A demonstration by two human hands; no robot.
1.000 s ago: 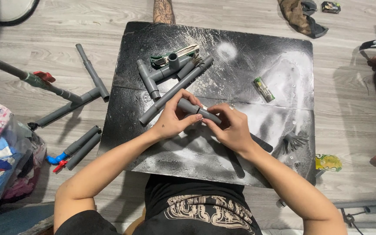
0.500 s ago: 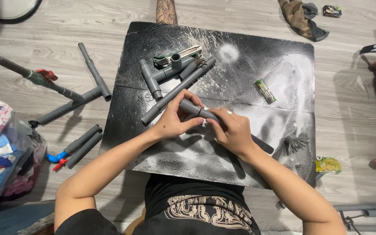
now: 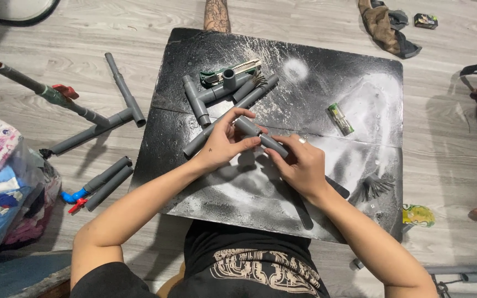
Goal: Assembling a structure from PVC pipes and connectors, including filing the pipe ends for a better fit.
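A small green packet point(image 3: 340, 118) with a pale label lies slantwise on the black board point(image 3: 360, 77), in its right half, nearer the far edge than the near one. Off the board, on the floor by its far right corner, sits a small dark box point(image 3: 425, 21) with coloured print, and near the board's near right corner lies a crumpled yellow-and-green wrapper point(image 3: 418, 214). At the left picture edge, well apart from the board, slumps a clear plastic bag point(image 3: 1, 182) with blue, red and white cartoon print.

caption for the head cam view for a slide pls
Both hands, left hand and right hand, grip a short grey pipe piece over a scuffed black board strewn with grey pipes.
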